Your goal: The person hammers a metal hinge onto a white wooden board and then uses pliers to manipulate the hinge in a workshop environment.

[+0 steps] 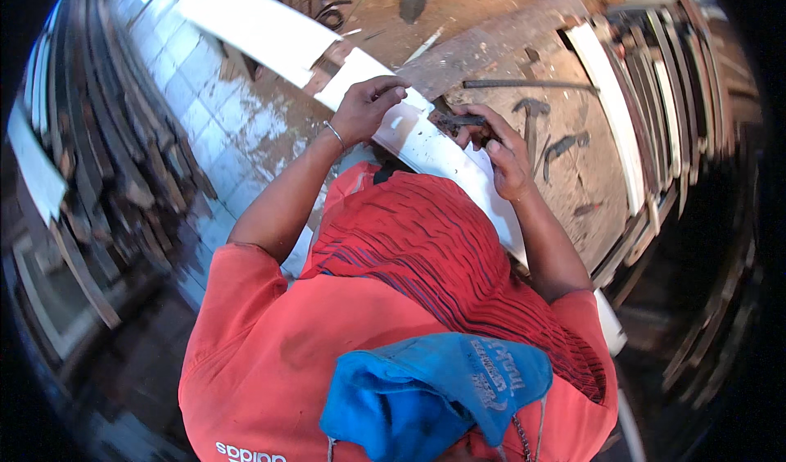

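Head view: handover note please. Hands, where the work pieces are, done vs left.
Left hand: curled, fingers pressed on the white board, near its upper edge.
Right hand: grips a dark metal tool, its tip against the board between the two hands.
The board lies slanted across the dusty workbench. Two hammers lie on the bench right of the hands, a long metal rod beyond them.
Done: board laid and held down. What the tool has worked so far is too small to tell.
Left: cannot be judged beyond the tool work in hand.
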Action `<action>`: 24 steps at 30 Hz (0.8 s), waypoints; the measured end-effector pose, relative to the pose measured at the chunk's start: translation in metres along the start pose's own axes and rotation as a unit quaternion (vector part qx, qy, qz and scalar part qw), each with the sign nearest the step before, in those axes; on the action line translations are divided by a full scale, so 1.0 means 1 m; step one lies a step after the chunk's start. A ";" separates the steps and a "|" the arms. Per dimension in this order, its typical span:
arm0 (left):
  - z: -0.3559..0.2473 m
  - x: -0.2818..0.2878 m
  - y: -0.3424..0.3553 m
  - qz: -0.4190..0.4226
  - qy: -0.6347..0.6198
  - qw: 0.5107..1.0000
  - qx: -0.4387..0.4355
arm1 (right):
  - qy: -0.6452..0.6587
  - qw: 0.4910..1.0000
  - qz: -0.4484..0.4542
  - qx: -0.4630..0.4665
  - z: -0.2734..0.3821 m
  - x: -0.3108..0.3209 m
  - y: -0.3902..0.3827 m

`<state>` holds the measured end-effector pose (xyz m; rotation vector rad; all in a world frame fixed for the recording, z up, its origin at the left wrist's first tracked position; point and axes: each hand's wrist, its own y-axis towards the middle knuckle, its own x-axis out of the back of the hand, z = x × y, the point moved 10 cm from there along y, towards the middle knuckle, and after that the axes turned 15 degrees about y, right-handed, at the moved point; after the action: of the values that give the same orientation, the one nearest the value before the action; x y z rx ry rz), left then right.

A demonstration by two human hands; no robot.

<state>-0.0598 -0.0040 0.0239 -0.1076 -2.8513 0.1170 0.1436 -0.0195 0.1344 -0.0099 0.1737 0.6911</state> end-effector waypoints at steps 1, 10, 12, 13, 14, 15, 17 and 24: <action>0.003 0.004 -0.008 -0.022 -0.014 1.000 0.004 | -0.021 1.000 0.015 -0.010 0.003 -0.002 0.000; 0.033 -0.003 -0.136 -0.236 -0.087 0.962 0.108 | -0.144 0.966 0.208 -0.055 -0.004 -0.046 -0.008; 0.046 -0.013 -0.156 -0.267 -0.090 0.953 0.110 | -0.172 0.957 0.228 -0.058 -0.008 -0.055 -0.009; 0.052 -0.018 -0.167 -0.282 -0.092 0.949 0.110 | -0.187 0.952 0.237 -0.059 -0.008 -0.060 -0.011; 0.060 -0.024 -0.177 -0.286 -0.090 0.947 0.114 | -0.205 0.939 0.261 -0.090 -0.008 -0.066 -0.014; 0.063 -0.028 -0.186 -0.291 -0.088 0.946 0.117 | -0.207 0.940 0.256 -0.088 -0.010 -0.064 -0.015; 0.069 -0.035 -0.200 -0.303 -0.089 0.942 0.114 | -0.210 0.943 0.244 -0.085 -0.016 -0.062 -0.013; 0.063 -0.036 -0.229 -0.323 -0.118 0.931 0.120 | -0.266 0.933 0.241 0.042 -0.029 -0.084 -0.018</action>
<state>-0.0572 -0.2393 -0.0258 0.9438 -2.9049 0.3532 0.0874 -0.0883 0.1189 0.3087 -0.3298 1.1489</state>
